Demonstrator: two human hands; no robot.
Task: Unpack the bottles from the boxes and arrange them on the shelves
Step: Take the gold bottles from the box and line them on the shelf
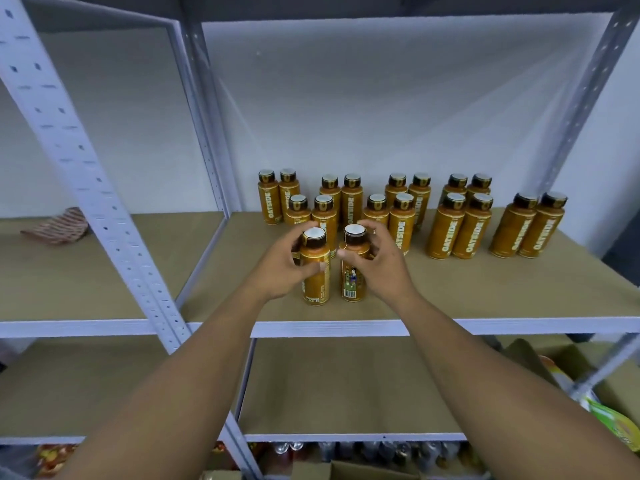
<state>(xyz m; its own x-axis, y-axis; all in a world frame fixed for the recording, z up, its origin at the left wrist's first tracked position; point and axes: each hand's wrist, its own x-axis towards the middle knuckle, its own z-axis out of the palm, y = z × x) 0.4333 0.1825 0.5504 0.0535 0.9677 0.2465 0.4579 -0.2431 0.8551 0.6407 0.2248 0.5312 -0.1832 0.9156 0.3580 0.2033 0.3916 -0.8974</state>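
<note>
- Left hand (281, 263) wraps its fingers around one orange bottle (314, 268) standing on the shelf (450, 289).
- Right hand (379, 261) grips a second bottle (354, 268) just beside it, near the shelf's front edge.

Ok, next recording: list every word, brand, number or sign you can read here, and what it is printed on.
"OATSIDE": white letters running up the sides of the standing orange bottles on the shelf.
Bottle in the left hand: label print too small to read.
Bottle in the right hand: picture and barcode panel, unreadable.
Packages on the lower shelves: blurred, nothing legible.
</note>
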